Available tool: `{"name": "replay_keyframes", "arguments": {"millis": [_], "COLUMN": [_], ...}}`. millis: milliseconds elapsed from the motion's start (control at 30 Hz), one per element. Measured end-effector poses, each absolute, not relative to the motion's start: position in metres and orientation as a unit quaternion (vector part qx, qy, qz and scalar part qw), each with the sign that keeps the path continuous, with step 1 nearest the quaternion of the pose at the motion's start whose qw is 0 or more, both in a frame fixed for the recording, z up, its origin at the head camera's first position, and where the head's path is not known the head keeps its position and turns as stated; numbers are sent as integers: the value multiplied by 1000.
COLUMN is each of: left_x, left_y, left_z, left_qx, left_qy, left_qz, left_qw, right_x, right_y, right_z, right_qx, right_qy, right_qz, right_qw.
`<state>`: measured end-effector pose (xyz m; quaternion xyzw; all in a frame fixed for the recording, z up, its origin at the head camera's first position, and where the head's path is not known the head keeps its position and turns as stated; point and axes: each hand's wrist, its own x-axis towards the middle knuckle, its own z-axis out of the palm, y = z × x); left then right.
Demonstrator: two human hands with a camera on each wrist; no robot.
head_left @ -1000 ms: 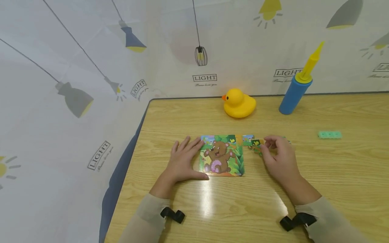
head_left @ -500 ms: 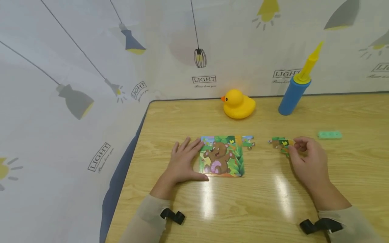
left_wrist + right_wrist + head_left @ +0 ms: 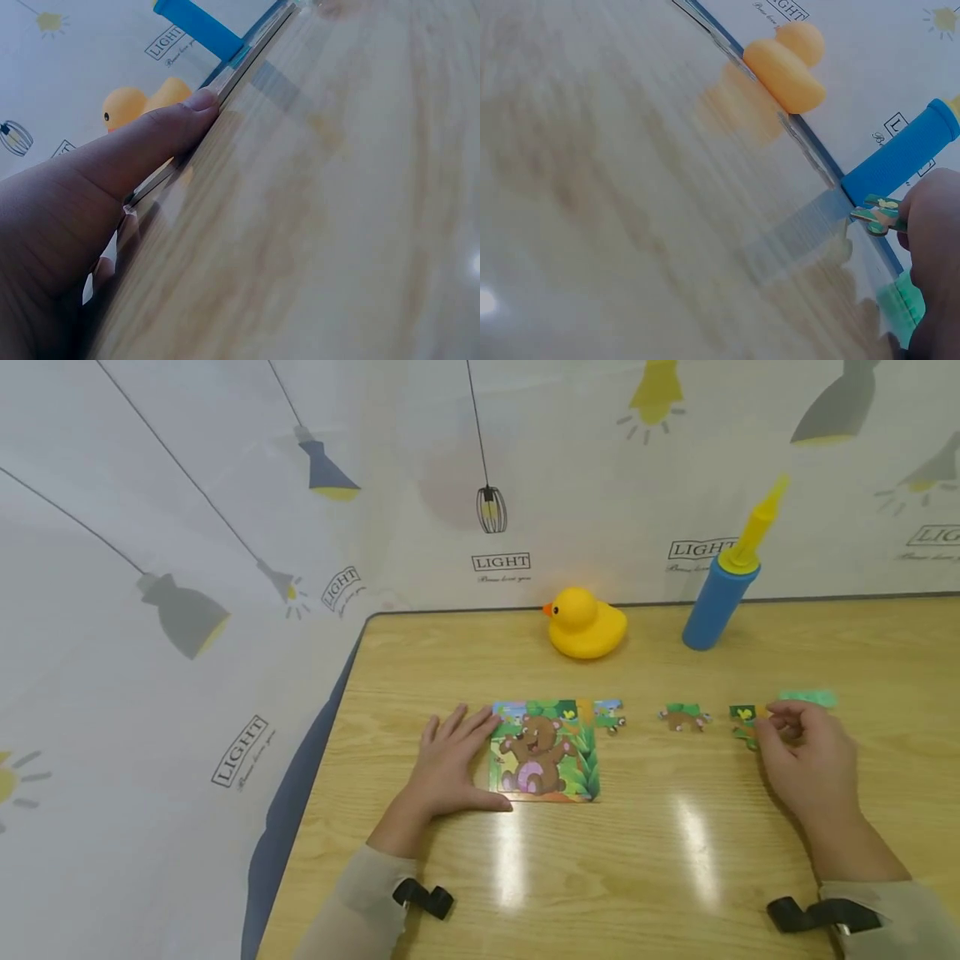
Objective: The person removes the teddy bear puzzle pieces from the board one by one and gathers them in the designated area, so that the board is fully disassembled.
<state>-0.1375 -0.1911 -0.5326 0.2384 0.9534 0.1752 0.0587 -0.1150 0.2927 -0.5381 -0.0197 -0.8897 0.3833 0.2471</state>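
Note:
A square jigsaw board (image 3: 543,760) with a brown bear picture lies on the table. My left hand (image 3: 453,768) rests at its left side, fingers spread toward the board's upper left corner and thumb along the lower edge. Thumb and fingers of my right hand (image 3: 810,760) pinch a puzzle piece (image 3: 742,717) with a green and yellow print, also seen in the right wrist view as a puzzle piece (image 3: 877,216). A loose puzzle piece (image 3: 609,715) lies at the board's upper right side. Another puzzle piece (image 3: 684,718), brown and green, lies between that one and my right hand.
A yellow rubber duck (image 3: 587,623) sits near the table's back edge. To its right stands a blue hand pump (image 3: 720,606) with a yellow nozzle. A light green studded strip (image 3: 808,697) lies just behind my right hand. Printed cloth hangs behind the table.
My right hand has moved rightward, carrying its puzzle piece away from the board. The brown and green piece now lies uncovered on the table. My left hand has stayed at the board.

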Motion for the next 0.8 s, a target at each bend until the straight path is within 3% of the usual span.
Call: {"name": "replay_keyframes", "arguments": {"millis": [300, 800], "left_x": [-139, -138], "left_y": [-192, -192], "left_z": [-537, -535], "left_qx": [239, 239], "left_qy": [954, 952], "left_qz": [175, 183], "left_qw": [55, 57], "right_x": [-116, -123], "right_y": [293, 299], "right_z": [-536, -536], "right_qx": [-37, -70], "right_qy": [-903, -914], "right_qz": [381, 358], "right_qw": [197, 176]}}
